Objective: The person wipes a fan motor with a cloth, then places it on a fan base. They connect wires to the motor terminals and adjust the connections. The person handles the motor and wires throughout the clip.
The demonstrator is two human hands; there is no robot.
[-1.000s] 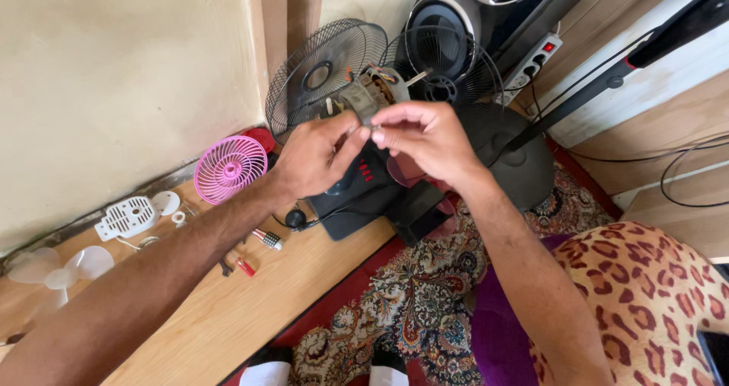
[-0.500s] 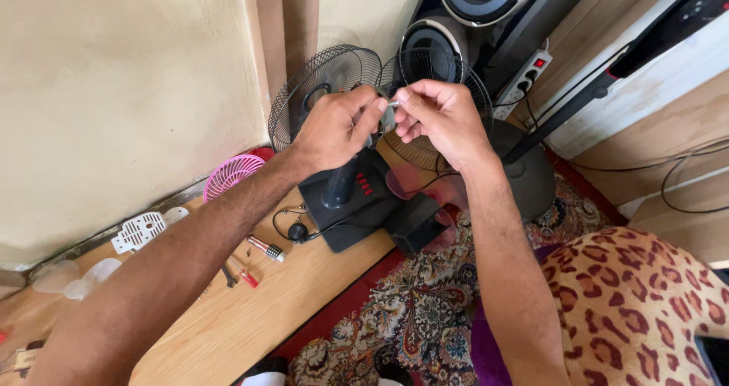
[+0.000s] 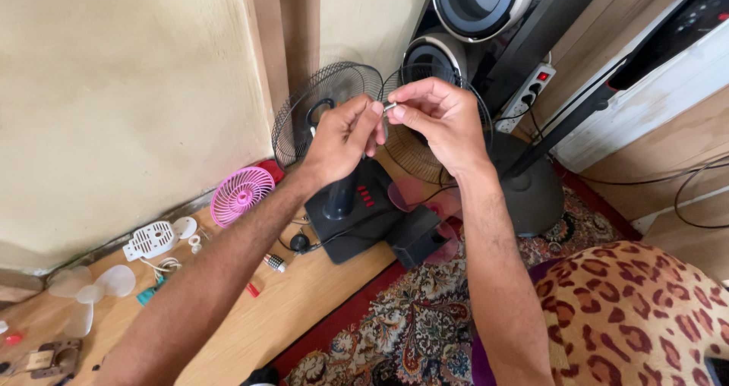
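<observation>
My left hand point(image 3: 343, 137) and my right hand point(image 3: 439, 119) meet in mid-air above a dismantled table fan, fingertips pinched together on a small grey metal piece point(image 3: 389, 107). What the piece is I cannot tell; most of it is hidden by the fingers. Below the hands stands the fan's dark base point(image 3: 357, 211) with red buttons. Two black wire fan grilles point(image 3: 311, 105) lean against the wall behind my hands.
A pink small fan grille point(image 3: 241, 195), a white fan housing point(image 3: 152, 240), white blades point(image 3: 91, 287) and small tools lie on the wooden floor at left. Speakers point(image 3: 486, 6), a power strip point(image 3: 528, 90), a round stand base point(image 3: 531, 189), cables and a patterned rug point(image 3: 395, 333) lie right.
Both hands have risen, still pinched together on the small piece. The view has tilted, so the floor parts sit lower left and the speakers show more.
</observation>
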